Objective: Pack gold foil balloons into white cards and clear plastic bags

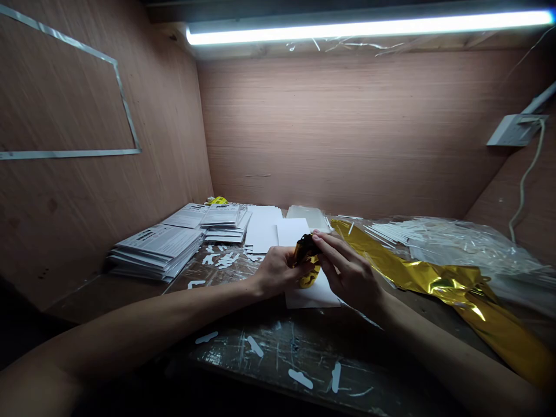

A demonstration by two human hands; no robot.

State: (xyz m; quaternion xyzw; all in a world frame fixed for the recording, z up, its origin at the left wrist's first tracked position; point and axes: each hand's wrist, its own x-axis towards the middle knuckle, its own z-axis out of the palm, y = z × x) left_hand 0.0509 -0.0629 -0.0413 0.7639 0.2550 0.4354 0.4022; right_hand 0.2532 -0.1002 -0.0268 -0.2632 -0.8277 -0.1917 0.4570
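Observation:
In the middle of the head view my left hand (278, 267) is closed around a bunched piece of shiny gold foil (309, 277). The top of the foil looks dark. My right hand (350, 267) touches that dark upper edge with its fingertips, the fingers held close together. Beneath both hands lies a white sheet (313, 295) on the dark table (264, 353). A long strip of gold foil (417, 275) stretches along the table on the right, by my right forearm.
Stacks of printed packets (158, 249) stand at the left, beside white card sheets (263, 226). Small white cut-outs (223, 258) lie scattered, several near the front edge. White sticks (386, 231) and clear plastic bags (460, 243) are at the right. Wooden walls enclose the table.

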